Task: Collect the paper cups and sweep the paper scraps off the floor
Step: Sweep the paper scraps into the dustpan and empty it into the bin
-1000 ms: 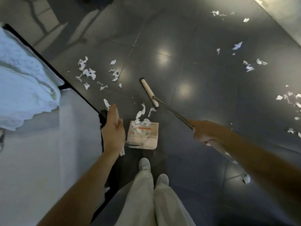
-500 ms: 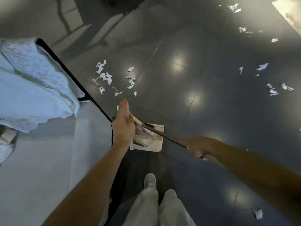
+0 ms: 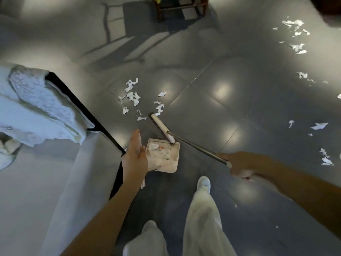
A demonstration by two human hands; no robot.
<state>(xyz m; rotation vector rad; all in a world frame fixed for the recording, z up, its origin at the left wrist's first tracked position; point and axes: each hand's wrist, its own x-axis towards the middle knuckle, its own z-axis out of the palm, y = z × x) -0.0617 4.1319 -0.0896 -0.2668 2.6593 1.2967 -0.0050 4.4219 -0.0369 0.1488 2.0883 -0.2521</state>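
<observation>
Dark, glossy floor tiles (image 3: pixel 230 111) stretched ahead of me, with ceiling lights mirrored in them and a wooden chair (image 3: pixel 181 6) at the far edge. On my left stood a white counter (image 3: pixel 36 191) with a black rim and a crumpled pale cloth (image 3: pixel 42 108) heaped on it.

My right hand (image 3: pixel 239 166) was curled tight round the metal shaft of the broom (image 3: pixel 195 149), partway down it, which I judged gave me steering rather than reach. The broom head (image 3: pixel 160 126) lay slantwise on the floor. Its near end touched the lip of the dustpan (image 3: pixel 164 157) and its far end sat just beside the closest paper scraps (image 3: pixel 132 95), placed to drag them toward me.

My left hand (image 3: pixel 134 160) had its fingers straight and pressed together, flat against the dustpan's upright handle (only a white stub of it showed below my wrist). I took that as bracing the pan so a stroke would not push it back. I could not tell whether my thumb hooked behind the handle.

The dustpan sat on the floor just ahead of my shoes (image 3: pixel 203 182), its mouth facing the scraps, with a few white pieces already inside. Stray scraps (image 3: pixel 320 126) lay well apart to the right, and more lay farther off beyond them. No paper cups showed anywhere in view. By my reckoning the sweeping was barely half done.
</observation>
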